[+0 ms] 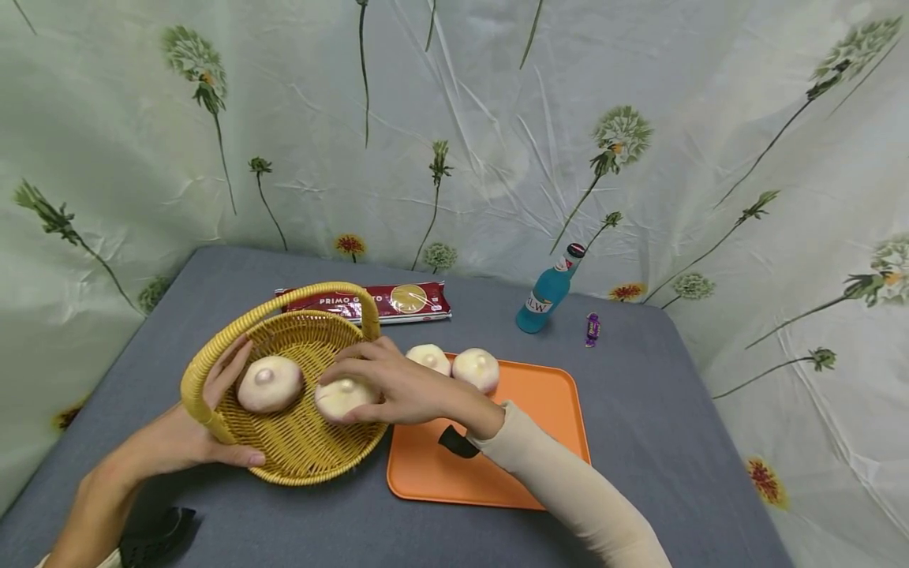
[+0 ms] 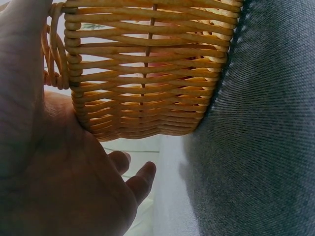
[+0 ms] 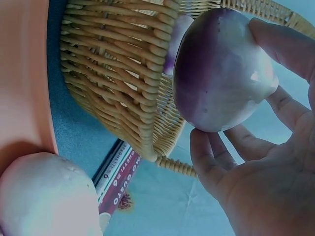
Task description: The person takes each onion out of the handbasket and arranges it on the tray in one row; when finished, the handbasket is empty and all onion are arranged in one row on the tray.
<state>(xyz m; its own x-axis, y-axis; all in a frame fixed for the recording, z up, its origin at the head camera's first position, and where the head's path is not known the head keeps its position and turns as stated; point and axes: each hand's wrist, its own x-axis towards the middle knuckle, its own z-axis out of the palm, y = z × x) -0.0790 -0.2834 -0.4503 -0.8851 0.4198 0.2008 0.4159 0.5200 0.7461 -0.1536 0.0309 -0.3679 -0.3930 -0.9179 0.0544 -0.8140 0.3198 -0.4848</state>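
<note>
Bun (image 1: 344, 397) held over the basket's (image 1: 298, 457) right rim, centre-left of the frame.
The right hand (image 1: 398, 386) has its fingers curled around it; the left hand (image 1: 195, 430) grips the basket's left wall. A loose grip could let it roll onto the tray (image 1: 497, 473). Another bun (image 1: 269, 383) fills the left half; open room remains at the right.
</note>
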